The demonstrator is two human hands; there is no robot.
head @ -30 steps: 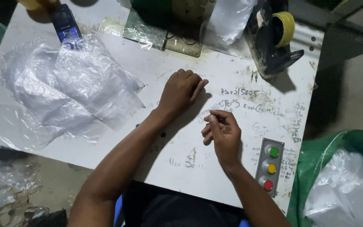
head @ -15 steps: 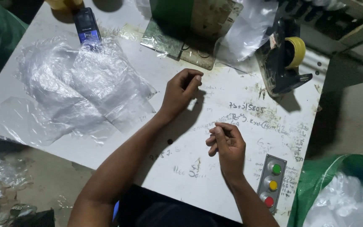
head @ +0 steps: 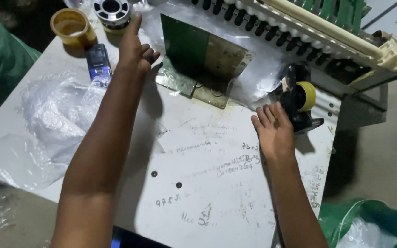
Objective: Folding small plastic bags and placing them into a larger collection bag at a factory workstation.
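Reaching far up the white table (head: 217,183), the left hand (head: 134,50) has its fingers loosely curled and its forefinger raised, gripping nothing, right by the metal spool (head: 112,11) at the table's back edge. That spool looks heavy, rigid and smooth; its flanges seem the safest hold. The right hand (head: 274,131) lies flat, fingers spread and empty, touching the black tape dispenser (head: 299,103). Crinkled plastic bags (head: 56,119), a phone (head: 98,62) and a tape roll (head: 71,26) crowd the left; open room lies mid-table.
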